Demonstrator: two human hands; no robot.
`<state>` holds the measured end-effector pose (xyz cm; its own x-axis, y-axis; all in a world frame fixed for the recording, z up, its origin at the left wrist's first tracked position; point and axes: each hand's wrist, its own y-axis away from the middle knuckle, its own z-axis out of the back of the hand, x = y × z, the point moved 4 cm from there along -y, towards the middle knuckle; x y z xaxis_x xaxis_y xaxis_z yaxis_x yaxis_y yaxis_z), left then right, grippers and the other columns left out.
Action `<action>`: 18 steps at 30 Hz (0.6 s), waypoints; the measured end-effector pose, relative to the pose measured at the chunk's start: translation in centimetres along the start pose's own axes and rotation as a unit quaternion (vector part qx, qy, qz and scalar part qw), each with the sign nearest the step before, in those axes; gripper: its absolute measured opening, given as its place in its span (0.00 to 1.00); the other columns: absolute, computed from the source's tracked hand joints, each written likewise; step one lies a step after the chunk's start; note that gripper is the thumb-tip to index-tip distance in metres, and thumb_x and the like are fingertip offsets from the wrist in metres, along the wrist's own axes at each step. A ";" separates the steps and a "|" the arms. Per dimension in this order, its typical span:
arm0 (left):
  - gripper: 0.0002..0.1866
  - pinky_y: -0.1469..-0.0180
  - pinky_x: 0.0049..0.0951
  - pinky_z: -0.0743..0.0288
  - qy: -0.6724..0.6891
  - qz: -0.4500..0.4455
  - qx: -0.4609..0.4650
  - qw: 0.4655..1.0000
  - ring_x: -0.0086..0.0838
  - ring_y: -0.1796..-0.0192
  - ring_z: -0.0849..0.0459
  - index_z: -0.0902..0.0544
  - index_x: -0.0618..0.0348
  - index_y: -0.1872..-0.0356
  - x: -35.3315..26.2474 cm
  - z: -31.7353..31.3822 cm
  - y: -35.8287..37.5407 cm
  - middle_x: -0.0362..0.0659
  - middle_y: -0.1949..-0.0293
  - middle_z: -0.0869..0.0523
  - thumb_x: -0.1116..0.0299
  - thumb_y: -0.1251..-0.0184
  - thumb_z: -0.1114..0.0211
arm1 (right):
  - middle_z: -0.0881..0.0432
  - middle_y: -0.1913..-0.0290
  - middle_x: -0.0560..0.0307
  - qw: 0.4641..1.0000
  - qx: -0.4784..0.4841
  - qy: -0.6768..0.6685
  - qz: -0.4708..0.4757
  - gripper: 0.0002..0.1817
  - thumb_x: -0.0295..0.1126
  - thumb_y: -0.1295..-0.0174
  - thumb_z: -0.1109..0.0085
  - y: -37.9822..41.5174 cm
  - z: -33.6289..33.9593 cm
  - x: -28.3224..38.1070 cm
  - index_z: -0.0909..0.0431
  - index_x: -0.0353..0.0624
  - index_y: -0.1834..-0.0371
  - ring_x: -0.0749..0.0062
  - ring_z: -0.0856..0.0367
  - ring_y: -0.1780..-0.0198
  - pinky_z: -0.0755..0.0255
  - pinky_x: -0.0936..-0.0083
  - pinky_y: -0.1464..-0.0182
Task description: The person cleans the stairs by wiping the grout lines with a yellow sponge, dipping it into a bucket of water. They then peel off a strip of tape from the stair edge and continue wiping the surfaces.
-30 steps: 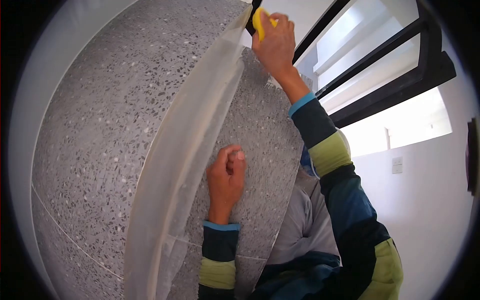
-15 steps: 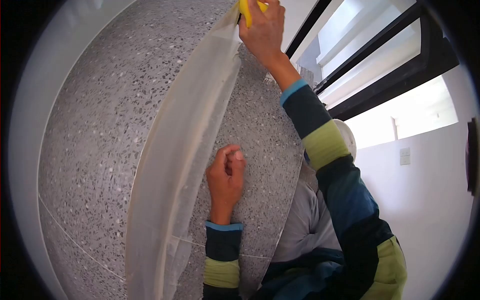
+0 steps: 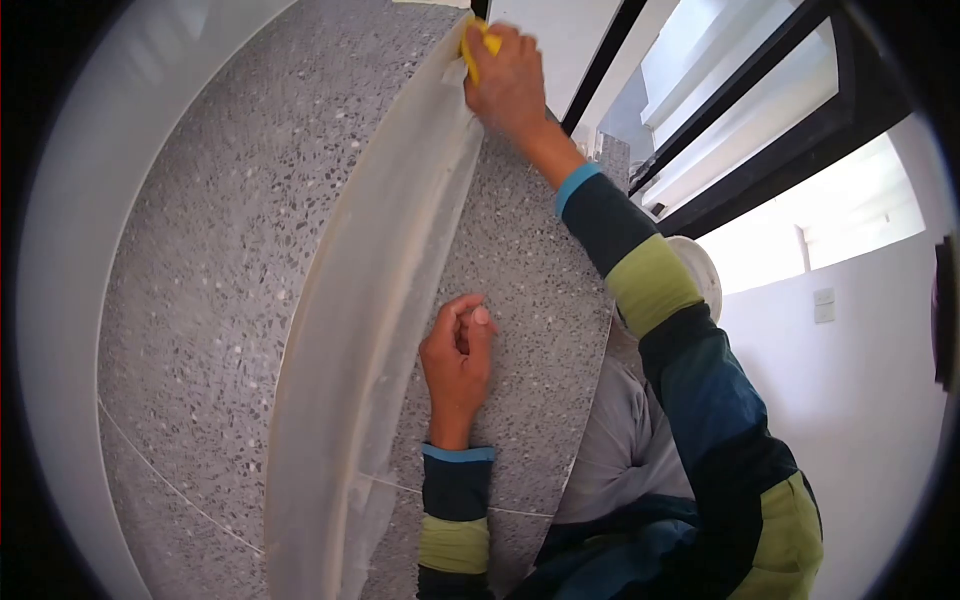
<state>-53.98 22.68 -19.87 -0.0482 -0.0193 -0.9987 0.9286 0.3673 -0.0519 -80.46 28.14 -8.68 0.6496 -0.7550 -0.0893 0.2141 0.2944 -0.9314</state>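
Observation:
My right hand (image 3: 512, 85) is closed around a small yellow hand tool (image 3: 477, 50), whose exact kind I cannot make out. The tool is against the top end of a long strip of translucent plastic film (image 3: 345, 290), which curves down across the speckled terrazzo surface (image 3: 240, 210). Lower down, my left hand (image 3: 457, 365) is beside the film's right edge, over the terrazzo. Its fingers are curled in loosely with the thumb near them, and nothing shows in them. Motion slightly blurs the right hand.
Black metal frame bars (image 3: 750, 175) slant across the upper right. A whitish round container (image 3: 698, 275) is partly hidden behind my right sleeve. A white wall with a switch plate (image 3: 824, 305) is at the right. My grey-trousered leg (image 3: 620, 430) is by the terrazzo edge.
My right hand has moved down and left with the yellow tool along the film's top end. My left hand keeps its curled pose, and the whole view has shifted slightly.

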 end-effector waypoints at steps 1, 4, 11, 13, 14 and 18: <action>0.15 0.74 0.19 0.32 -0.007 0.002 0.000 1.000 0.16 0.75 0.26 0.22 0.63 0.53 0.0 0.1 0.0 0.39 0.73 0.18 0.60 0.28 0.45 | 0.28 0.51 0.51 0.997 0.071 0.005 0.008 0.28 0.29 0.57 0.37 1.4 -0.4 0.0 0.23 0.46 0.47 0.53 0.30 0.53 0.33 0.60 0.54; 0.15 0.74 0.18 0.32 -0.014 0.003 -0.001 1.000 0.16 0.75 0.26 0.22 0.63 0.53 0.1 0.2 -0.2 0.39 0.73 0.18 0.60 0.28 0.45 | 0.28 0.49 0.51 0.988 0.155 -0.017 -0.006 0.27 0.28 0.57 0.38 3.9 1.5 0.8 0.24 0.44 0.47 0.51 0.30 0.52 0.31 0.60 0.52; 0.16 0.75 0.17 0.33 -0.018 0.016 -0.003 1.000 0.15 0.77 0.28 0.21 0.61 0.52 0.0 0.0 -0.1 0.39 0.73 0.18 0.58 0.28 0.45 | 0.26 0.46 0.45 0.951 0.211 -0.139 -0.180 0.25 0.30 0.52 0.37 8.5 6.5 0.8 0.26 0.41 0.47 0.50 0.28 0.49 0.27 0.60 0.51; 0.16 0.75 0.17 0.34 -0.031 0.018 -0.003 0.999 0.15 0.77 0.28 0.21 0.61 0.52 -0.2 -0.2 0.0 0.40 0.73 0.18 0.58 0.27 0.46 | 0.25 0.46 0.46 0.951 0.207 -0.129 -0.189 0.25 0.29 0.52 0.38 9.5 7.4 0.9 0.26 0.42 0.46 0.50 0.27 0.52 0.28 0.62 0.50; 0.16 0.75 0.16 0.34 -0.032 0.021 -0.010 0.999 0.15 0.77 0.29 0.21 0.61 0.52 -0.4 -0.2 0.1 0.40 0.73 0.18 0.58 0.27 0.46 | 0.25 0.47 0.46 0.953 0.211 -0.117 -0.185 0.25 0.29 0.51 0.39 10.1 7.8 1.0 0.26 0.43 0.46 0.49 0.26 0.55 0.28 0.63 0.49; 0.16 0.75 0.17 0.33 -0.042 0.038 -0.006 0.998 0.16 0.76 0.27 0.22 0.64 0.52 -0.1 -0.1 0.1 0.41 0.73 0.17 0.60 0.28 0.44 | 0.28 0.43 0.44 0.926 0.316 -0.070 -0.196 0.29 0.31 0.51 0.37 12.6 8.2 1.4 0.28 0.43 0.42 0.47 0.29 0.47 0.28 0.58 0.47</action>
<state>-53.91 22.85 -19.82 0.0537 -0.0695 -0.9961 0.9236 0.3827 0.0231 -70.91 35.59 -17.64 0.5106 -0.8057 0.3003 0.8088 0.3315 -0.4858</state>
